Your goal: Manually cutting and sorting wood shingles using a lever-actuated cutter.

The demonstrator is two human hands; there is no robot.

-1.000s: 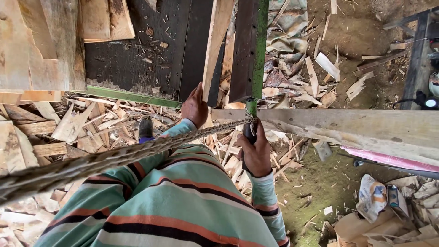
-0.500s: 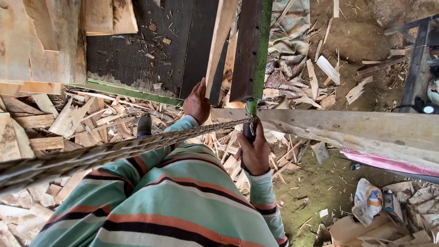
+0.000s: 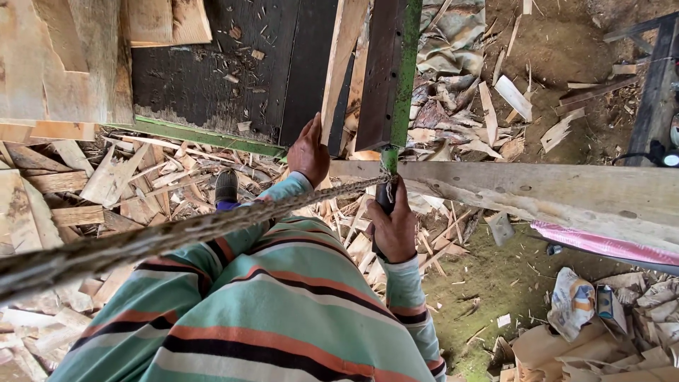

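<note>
My left hand lies flat against the lower end of a pale wooden plank, next to a dark board with a green edge. My right hand is closed around a dark tool handle, just below a long horizontal wooden beam. A thick frayed rope runs from the lower left up to the beam, where it is tied close to my right hand. My striped sleeves and shirt fill the bottom of the view.
Heaps of wood offcuts and splinters cover the ground at left and centre. A dark panel lies beyond them. Bare earth, crumpled bags and a pink sheet are at right. A shoe shows below.
The view has shifted slightly. Both hands stay where they were, the left on the plank and the right on the handle.
</note>
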